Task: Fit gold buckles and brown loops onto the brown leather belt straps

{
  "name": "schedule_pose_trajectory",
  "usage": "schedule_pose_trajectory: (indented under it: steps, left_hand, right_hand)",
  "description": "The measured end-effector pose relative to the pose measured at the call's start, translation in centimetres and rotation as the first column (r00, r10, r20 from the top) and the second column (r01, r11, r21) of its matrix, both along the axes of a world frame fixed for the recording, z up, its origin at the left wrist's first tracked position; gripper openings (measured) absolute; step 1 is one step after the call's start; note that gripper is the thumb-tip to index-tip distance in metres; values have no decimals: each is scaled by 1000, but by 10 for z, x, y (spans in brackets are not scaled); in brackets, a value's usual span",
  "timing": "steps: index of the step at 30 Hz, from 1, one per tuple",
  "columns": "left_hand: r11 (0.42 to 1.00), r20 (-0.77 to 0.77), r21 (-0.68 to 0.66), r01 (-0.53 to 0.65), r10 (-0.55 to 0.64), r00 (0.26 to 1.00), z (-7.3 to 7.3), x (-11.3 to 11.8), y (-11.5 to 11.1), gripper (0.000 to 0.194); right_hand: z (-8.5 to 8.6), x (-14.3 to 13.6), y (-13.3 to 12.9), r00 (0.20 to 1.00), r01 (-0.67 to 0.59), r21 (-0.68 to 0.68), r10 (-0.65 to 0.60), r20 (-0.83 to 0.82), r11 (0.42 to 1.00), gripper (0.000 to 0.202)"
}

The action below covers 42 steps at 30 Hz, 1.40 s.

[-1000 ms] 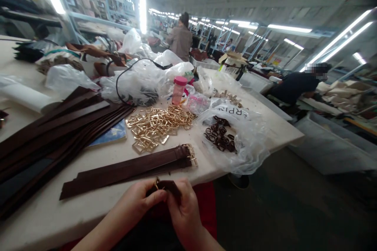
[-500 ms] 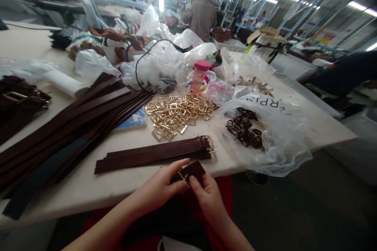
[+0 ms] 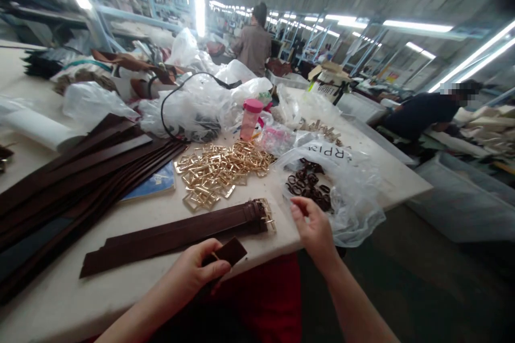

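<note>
My left hand (image 3: pixel 197 270) is closed around the end of a dark brown leather belt (image 3: pixel 233 253), over the table's front edge. A sliver of gold metal shows at its fingers; most of the belt is hidden. My right hand (image 3: pixel 317 235) is raised at the near side of a clear plastic bag (image 3: pixel 358 219), its thumb and forefinger slightly parted with nothing visible between them. Just beyond its fingertips, small brown belt loops (image 3: pixel 308 184) lie heaped at the bag's mouth. Finished-looking brown belts (image 3: pixel 177 230) with gold buckles lie stacked in front of my left hand.
A pile of gold buckles (image 3: pixel 225 168) sits mid-table. Long brown straps (image 3: pixel 80 182) spread on the left over a blue booklet (image 3: pixel 155 182). Behind stand a pink-lidded bottle (image 3: pixel 250 120) and plastic bags. A co-worker (image 3: pixel 426 112) leans at the right; another person (image 3: pixel 255 42) stands farther back.
My right hand has let go of the belt and moved right to the bag of loops. My left hand keeps hold of the belt. The view has turned slightly right.
</note>
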<state>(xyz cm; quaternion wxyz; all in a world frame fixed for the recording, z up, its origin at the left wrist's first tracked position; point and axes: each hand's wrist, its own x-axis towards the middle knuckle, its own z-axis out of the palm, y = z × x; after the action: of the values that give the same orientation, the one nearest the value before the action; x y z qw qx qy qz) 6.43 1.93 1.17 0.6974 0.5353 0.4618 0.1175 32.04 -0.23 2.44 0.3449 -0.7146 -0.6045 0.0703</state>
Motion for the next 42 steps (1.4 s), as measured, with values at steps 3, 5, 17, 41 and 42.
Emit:
schedule_pose_trajectory:
  steps: [3,5,17,41,42]
  left_hand:
    - [999,25,-19,38,-38,999,-3,4,-4,31]
    - [998,23,-10,54,-54,998,-3,5,-7,32]
    - [994,7,106,34,-35,999,10,-4,-11,29]
    - [956,-51,285,-67,85,995,18,-10,-9,23]
    - [961,-58,271,-57,76,995,17,-11,-8,24]
  right_hand:
    - [-4,51,38,929,186,-143,-126,349,972,25]
    - [-14,67,57,909,202,-198,-109,402,959,18]
    - [-5,61,40,994,-6,-151,22,108,988,18]
    - [-9,-106,-16,445,-328,30,183,-876,944,19]
    - [-10,-107,-16,462,-332,42,202,-863,942,17]
